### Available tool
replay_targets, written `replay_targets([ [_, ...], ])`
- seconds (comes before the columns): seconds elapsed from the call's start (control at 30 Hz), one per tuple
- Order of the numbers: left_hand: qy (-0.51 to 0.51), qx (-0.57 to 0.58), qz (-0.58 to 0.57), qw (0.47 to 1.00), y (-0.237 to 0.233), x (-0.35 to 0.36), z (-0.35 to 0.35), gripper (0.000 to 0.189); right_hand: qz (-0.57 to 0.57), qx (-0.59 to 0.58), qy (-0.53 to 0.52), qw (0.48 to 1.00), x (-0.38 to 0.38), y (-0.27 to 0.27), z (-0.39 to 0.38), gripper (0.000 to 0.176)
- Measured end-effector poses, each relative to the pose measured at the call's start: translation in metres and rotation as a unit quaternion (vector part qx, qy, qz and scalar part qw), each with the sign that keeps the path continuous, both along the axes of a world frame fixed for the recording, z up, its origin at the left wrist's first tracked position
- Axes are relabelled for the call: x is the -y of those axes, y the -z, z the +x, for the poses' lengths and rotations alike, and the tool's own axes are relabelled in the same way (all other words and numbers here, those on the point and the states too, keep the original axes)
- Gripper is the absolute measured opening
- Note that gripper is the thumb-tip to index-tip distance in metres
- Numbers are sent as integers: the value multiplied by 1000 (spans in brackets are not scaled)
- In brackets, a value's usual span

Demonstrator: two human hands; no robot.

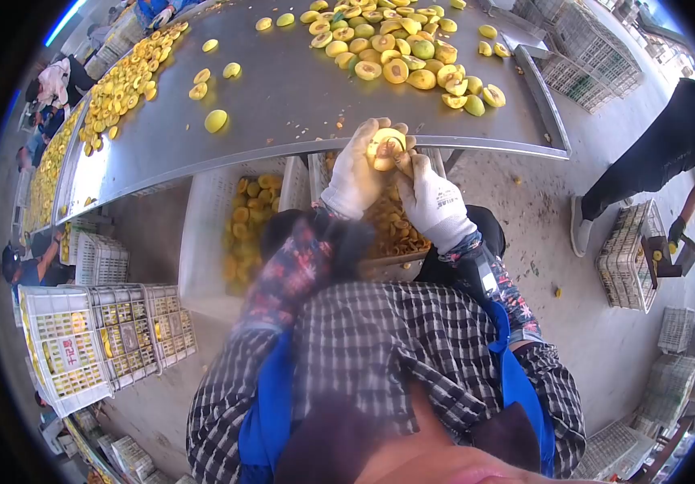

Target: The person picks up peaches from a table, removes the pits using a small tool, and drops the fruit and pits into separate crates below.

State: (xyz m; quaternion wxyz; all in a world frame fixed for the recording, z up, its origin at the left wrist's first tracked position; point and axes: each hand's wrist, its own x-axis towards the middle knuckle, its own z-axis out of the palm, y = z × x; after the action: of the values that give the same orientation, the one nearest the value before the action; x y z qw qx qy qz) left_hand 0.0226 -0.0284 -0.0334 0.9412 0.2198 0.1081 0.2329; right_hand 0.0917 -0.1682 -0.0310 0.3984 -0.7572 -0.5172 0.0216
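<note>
My left hand [357, 173], in a white glove with stained fingertips, holds up a halved yellow peach [385, 150], its cut face towards me. My right hand [432, 198], gloved too, is closed in a pinch at the right edge of the peach. A thin curved tool [391, 148] seems to run from those fingers into the brown pit hollow; its handle is mostly hidden. Both hands are just off the near edge of a metal table [283, 89]. On the table lies a heap of peach halves [396, 48], yellow-green outside, some with brown centres.
Below the table stand a white crate of peach halves [251, 214] and a bin of brownish scraps [396, 222]. More halves [125, 85] line the far left. Stacked crates [105, 339] are at lower left. To the right, a person [670, 153] bends by a crate [630, 254].
</note>
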Motion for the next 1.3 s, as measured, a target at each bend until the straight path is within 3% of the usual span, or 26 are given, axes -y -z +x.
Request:
replay_targets([
  [0.17,-44,-83,-36,995,-6,8,1,30,-118,25,-1,993,0,-2,-6,30],
  [0.27,-54,-102,-33,993,0,10,2,34,-117,46,-4,992,4,0,-7,30],
  [0.37,-52,-70,-8,996,1,12,4,36,83,144,-48,985,3,-2,-5,29],
  [0.47,-58,-54,1,997,0,13,10,38,87,152,-18,984,1,1,-3,29],
  [0.57,-64,-66,3,996,-4,19,8,38,-19,29,5,999,6,-2,-6,28],
  [0.67,-68,-101,27,992,-7,20,7,36,-74,20,3,997,8,8,-4,28],
  [0.77,-79,-117,101,985,-6,22,6,29,-1,73,-73,995,12,8,-6,27],
  [0.87,-75,-123,192,971,-4,21,4,32,-89,-105,-38,990,13,11,0,28],
  [0.93,-38,-121,223,967,-3,14,2,35,-4,-160,-114,981,16,12,11,29],
  [0.97,-4,-118,223,968,-2,8,0,35,40,-187,-150,970,17,13,13,30],
  [1.03,36,-110,206,972,-1,5,0,35,-4,-380,-162,911,17,16,12,34],
  [1.17,35,-120,84,989,-14,15,5,35,5,-692,-189,697,19,7,2,30],
  [1.23,43,-123,33,991,-15,18,4,36,4,-740,-199,643,20,-2,1,27],
  [1.27,56,-115,28,991,-14,17,5,37,-17,-743,-158,650,17,-5,-1,27],
  [1.3,70,-108,23,991,-14,15,5,38,-1,-779,-196,595,18,-2,0,28],
])
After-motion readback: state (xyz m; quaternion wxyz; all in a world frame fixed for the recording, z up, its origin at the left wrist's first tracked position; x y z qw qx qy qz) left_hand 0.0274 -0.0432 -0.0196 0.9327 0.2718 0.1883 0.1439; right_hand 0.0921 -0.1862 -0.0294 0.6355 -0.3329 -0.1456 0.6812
